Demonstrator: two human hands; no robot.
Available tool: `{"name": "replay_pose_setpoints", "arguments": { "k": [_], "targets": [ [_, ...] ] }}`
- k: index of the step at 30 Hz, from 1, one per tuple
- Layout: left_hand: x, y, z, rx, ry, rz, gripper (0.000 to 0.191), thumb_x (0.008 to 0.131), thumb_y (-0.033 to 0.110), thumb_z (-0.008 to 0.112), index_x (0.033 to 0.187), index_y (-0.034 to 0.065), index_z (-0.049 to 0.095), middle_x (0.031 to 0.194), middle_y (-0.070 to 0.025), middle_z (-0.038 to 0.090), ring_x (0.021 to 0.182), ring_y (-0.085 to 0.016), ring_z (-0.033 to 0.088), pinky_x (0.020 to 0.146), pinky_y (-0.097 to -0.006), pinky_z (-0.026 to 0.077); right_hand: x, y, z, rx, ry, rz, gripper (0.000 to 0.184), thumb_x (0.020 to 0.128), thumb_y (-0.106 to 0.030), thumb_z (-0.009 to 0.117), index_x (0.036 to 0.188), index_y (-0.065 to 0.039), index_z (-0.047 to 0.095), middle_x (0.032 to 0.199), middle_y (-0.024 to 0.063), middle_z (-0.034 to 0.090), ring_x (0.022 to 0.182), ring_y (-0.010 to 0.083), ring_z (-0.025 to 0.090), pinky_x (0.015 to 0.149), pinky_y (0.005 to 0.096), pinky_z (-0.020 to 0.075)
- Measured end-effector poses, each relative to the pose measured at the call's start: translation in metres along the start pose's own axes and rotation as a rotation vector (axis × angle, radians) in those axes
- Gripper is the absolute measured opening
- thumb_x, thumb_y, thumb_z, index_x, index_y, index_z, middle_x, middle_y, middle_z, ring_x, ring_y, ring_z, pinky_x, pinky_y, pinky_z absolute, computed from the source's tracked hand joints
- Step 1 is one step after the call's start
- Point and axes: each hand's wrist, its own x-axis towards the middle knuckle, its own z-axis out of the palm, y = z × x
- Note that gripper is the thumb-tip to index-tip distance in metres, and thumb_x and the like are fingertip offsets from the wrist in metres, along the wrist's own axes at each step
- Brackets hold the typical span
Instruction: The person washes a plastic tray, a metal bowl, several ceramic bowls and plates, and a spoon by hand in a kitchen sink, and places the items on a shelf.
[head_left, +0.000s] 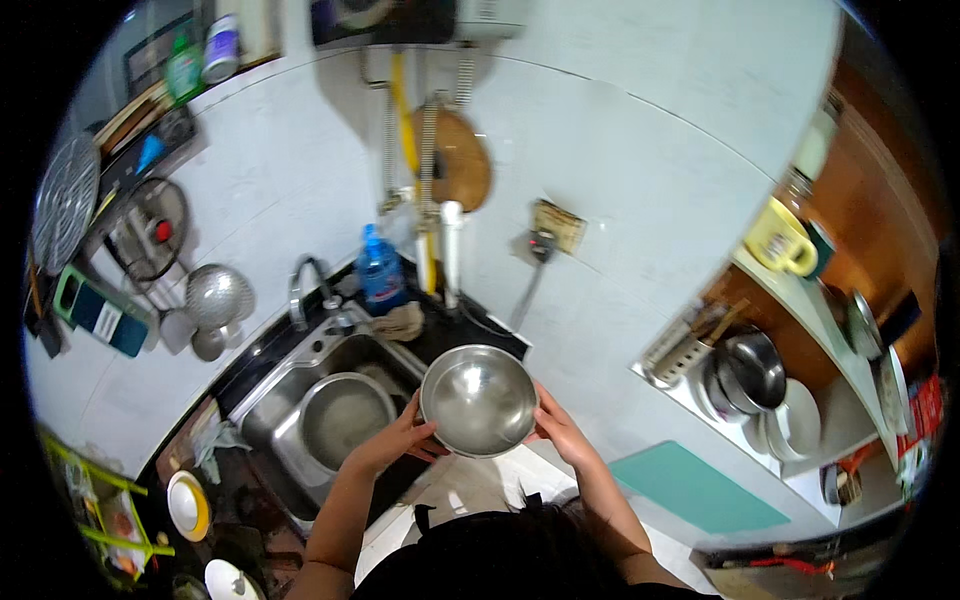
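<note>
Between my two hands I hold a round stainless steel bowl (480, 401) out in front of my body, its open side facing up. My left hand (409, 435) grips the lower left of its rim, thumb along the side. On the opposite side, my right hand (559, 427) clasps the rim with the thumb in front. The bowl's inside is shiny; whether it holds any liquid is hard to tell. Left of the bowl, a larger metal basin (348, 421) sits in the stainless steel sink (274, 427), beneath a curved faucet (304, 289).
A blue bottle (381, 274) and a beige cloth (399, 322) stand behind the sink. Ladles and a skimmer (214, 295) hang on the left wall. At right, a shelf (825, 322) carries pots (750, 367), white bowls (795, 427) and a yellow mug (780, 238). Dishes (187, 506) lie lower left.
</note>
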Motion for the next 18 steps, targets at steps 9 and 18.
{"name": "replay_pose_setpoints", "arguments": {
  "k": [9, 18],
  "targets": [
    [0.119, 0.031, 0.201, 0.169, -0.358, 0.138, 0.071, 0.094, 0.034, 0.038, 0.141, 0.0145, -0.012, 0.113, -0.0161, 0.046, 0.085, -0.022, 0.061, 0.071, -0.0287, 0.05, -0.178, -0.052, -0.16, -0.065, 0.406, -0.08, 0.06, 0.092, -0.03, 0.046, 0.141, -0.01, 0.017, 0.116, 0.0102, 0.047, 0.083, 0.0147, 0.053, 0.066, 0.0285, 0.0509],
    [0.197, 0.101, 0.331, 0.419, -0.568, 0.193, 0.059, 0.097, 0.03, 0.028, 0.141, 0.0089, -0.006, 0.116, -0.0157, 0.046, 0.075, -0.02, 0.06, 0.061, -0.0296, 0.05, -0.275, -0.127, -0.242, -0.182, 0.744, -0.2, 0.066, 0.089, -0.041, 0.048, 0.139, -0.004, 0.024, 0.117, 0.0153, 0.048, 0.067, 0.0133, 0.054, 0.056, 0.0291, 0.0516]
  ]
}}
